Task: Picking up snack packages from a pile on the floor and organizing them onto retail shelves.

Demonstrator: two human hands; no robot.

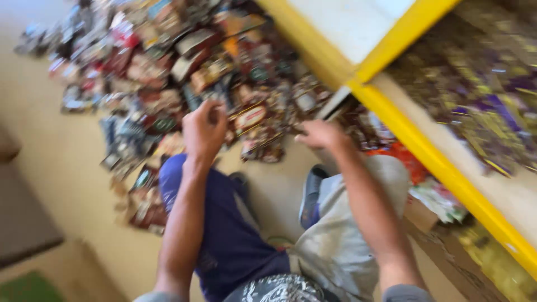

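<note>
Wrappers [184,84], a loose heap of small foil and paper packets, lie on the floor ahead of the person's knees, spreading toward the yellow frame [425,156] at right. They look light, thin, crinkly and slippery, best pinched by an edge or corner. The left hand [204,131] hovers over the heap's near edge, fingers curled; the blur hides whether it holds anything. The right hand [321,134] reaches toward the packets by the frame, fingers bent, hold unclear.
</note>
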